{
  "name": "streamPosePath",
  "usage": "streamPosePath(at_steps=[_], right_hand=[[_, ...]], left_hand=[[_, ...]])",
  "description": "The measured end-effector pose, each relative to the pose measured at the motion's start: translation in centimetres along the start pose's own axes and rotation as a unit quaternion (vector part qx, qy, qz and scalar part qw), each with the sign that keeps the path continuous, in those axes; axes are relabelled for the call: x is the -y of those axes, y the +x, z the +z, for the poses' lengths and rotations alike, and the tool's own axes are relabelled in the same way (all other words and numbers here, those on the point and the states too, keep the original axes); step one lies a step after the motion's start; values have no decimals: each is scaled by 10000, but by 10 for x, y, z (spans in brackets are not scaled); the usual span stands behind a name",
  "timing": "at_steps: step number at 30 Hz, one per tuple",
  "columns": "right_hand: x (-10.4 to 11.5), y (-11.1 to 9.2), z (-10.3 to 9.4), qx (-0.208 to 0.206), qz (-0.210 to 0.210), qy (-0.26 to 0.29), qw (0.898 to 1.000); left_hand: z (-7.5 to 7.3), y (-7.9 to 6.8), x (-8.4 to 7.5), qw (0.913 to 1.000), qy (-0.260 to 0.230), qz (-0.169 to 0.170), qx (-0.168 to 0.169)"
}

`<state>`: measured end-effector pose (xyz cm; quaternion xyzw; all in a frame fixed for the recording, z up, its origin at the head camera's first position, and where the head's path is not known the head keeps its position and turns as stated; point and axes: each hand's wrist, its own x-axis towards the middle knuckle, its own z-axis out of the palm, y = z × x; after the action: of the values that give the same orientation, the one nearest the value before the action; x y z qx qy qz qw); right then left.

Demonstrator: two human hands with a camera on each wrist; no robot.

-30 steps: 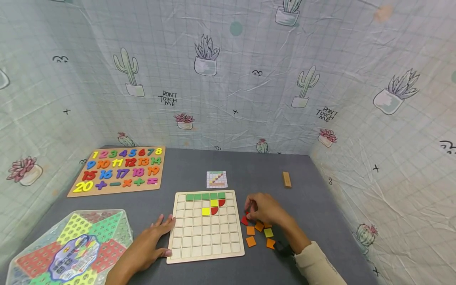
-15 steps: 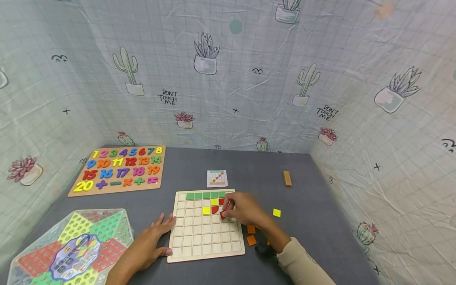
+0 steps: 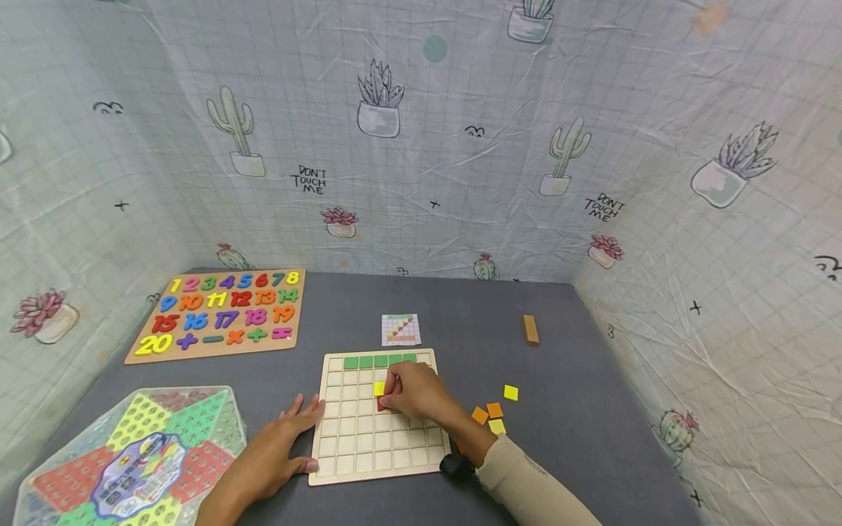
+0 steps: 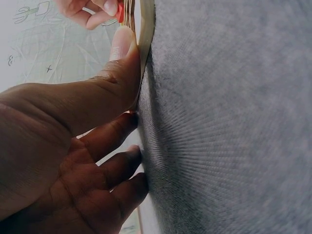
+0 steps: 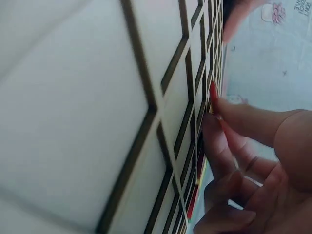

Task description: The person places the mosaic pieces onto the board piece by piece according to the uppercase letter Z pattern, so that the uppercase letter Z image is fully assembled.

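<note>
A wooden grid board (image 3: 345, 446) lies on the table, with a row of green square tiles (image 3: 366, 362) along its far side. My right hand (image 3: 417, 391) is over the board's middle and pinches a small red tile (image 3: 381, 403) between thumb and fingers. That red tile (image 5: 213, 95) shows at the fingertips in the right wrist view, close to the grid. Just beyond it sits a yellow square tile (image 3: 379, 389); the hand covers the board squares to its right. My left hand (image 3: 272, 453) has its fingers spread, with fingertips and thumb at the board's left edge.
Loose orange tiles (image 3: 494, 410) and yellow tiles (image 3: 511, 393) lie right of the board, partly behind the right forearm. A pattern card (image 3: 400, 330) lies beyond the board, a small wooden block (image 3: 530, 329) farther right. At left are a number board (image 3: 217, 351) and a clear plastic box (image 3: 233, 416).
My right hand picked up a red tile from the loose pieces and carried it left, over the board's right side and on to its middle. The left hand has stayed at the board's edge.
</note>
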<state>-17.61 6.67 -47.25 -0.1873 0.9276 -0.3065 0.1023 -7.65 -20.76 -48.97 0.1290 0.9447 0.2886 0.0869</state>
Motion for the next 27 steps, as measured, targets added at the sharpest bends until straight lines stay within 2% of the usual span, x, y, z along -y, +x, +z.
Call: streamPosePath(at_steps=[7, 14, 19, 24, 27], right_hand=[[7, 3, 5, -79, 4, -426, 9991], [7, 2, 6, -138, -172, -469, 9987], [3, -3, 1, -91, -204, -298, 9993], [-7, -9, -15, -100, -308, 122, 9994], [-17, -13, -27, -91, -224, 403, 9989]], left_hand=[[0, 0, 1, 10000, -4, 53, -41], [1, 0, 1, 10000, 22, 68, -25], [3, 0, 0, 10000, -38, -30, 55], [2, -1, 0, 10000, -31, -38, 19], [1, 0, 1, 10000, -7, 4, -30]])
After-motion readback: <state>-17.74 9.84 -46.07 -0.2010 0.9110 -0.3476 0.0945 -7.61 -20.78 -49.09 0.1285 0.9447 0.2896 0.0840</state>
